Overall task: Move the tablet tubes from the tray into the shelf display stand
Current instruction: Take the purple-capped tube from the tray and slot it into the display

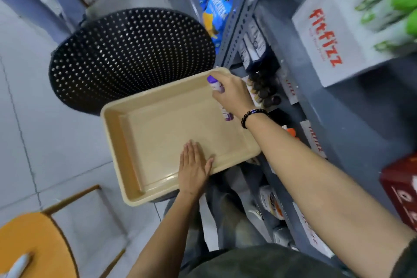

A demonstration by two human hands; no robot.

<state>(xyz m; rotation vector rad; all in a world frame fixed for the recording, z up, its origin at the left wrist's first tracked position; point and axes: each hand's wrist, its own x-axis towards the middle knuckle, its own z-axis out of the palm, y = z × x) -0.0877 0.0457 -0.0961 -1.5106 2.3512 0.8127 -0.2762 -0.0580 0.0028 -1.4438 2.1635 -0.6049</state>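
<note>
A beige plastic tray (144,133) rests on a dark stool, with nothing loose lying inside it. My left hand (193,168) lies flat on the tray's near edge, fingers spread, holding nothing. My right hand (232,92) hovers over the tray's far right corner, shut on purple tablet tubes (214,83); one purple cap sticks out above the fingers and another tube end (226,115) shows below the wrist. Just right of that hand, a white display stand (264,95) on the grey shelf holds several dark-capped tubes.
A black perforated stool (130,56) stands beyond the tray. The grey metal shelf (316,101) runs along the right, carrying a white Fitfizz box (327,40) with green-capped tubes, snack bags and small cartons. An orange stool (29,246) sits at lower left.
</note>
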